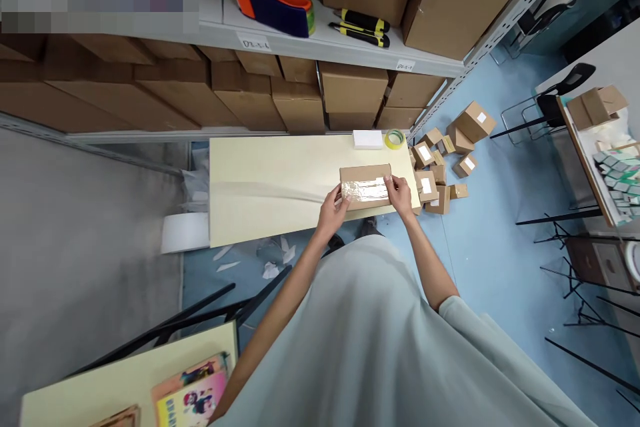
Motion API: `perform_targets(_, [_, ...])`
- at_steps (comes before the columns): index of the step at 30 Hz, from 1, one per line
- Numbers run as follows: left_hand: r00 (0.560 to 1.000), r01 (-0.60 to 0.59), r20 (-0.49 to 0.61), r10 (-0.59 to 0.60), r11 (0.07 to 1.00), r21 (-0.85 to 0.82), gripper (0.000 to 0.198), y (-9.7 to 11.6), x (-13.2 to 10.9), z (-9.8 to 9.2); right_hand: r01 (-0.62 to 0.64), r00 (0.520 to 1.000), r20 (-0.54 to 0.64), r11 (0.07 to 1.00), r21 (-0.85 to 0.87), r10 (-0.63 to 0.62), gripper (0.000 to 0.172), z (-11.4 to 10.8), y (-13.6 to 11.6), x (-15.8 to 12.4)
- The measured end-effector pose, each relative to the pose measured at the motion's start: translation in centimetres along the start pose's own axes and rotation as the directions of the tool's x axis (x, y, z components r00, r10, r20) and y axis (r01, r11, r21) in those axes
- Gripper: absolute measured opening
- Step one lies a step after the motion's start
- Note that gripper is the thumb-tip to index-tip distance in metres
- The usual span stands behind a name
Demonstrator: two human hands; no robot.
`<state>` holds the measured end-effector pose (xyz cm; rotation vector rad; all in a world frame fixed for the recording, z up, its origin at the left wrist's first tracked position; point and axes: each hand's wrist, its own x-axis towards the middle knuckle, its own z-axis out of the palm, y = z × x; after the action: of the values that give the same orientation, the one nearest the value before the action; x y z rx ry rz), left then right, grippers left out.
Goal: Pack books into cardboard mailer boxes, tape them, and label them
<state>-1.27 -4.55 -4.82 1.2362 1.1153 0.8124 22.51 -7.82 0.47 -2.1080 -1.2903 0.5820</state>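
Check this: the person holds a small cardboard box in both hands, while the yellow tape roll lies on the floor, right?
No: the head view shows the yellow tape roll on the table, not the floor. The left hand and right hand do hold the small cardboard box.

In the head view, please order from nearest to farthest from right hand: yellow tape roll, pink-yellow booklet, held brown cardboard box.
1. Brown cardboard box: held, touching right hand.
2. Yellow tape roll: beyond the box.
3. Pink-yellow booklet: lower left.

Closed brown cardboard box point(365, 175), shiny tape point(367, 191) lengthwise on top, over pale table point(270, 213)
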Motion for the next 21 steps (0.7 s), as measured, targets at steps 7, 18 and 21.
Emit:
perform_targets(7, [0.971,0.232,-0.044,-0.237,0.968,-0.094,0.068,-2.3,0.6,0.2,-0.092,0.995,-0.009,0.97,0.224,0.096,0.078,-0.2,3.8,1.7])
perform_targets(18, [0.833,0.541,-0.058,-0.55,0.833,-0.117,0.067,-3.2,4.9,5.1,-0.135,0.982,-0.101,0.97,0.203,0.158,0.078,-6.4,9.4,4.7])
perform_targets(21, [0.852,0.519,0.028,-0.524,0.835,-0.182,0.068,-2.3,5.0,7.4,-0.091,0.984,-0.137,0.985,0.144,0.111,0.07,-9.2,9.5,3.9])
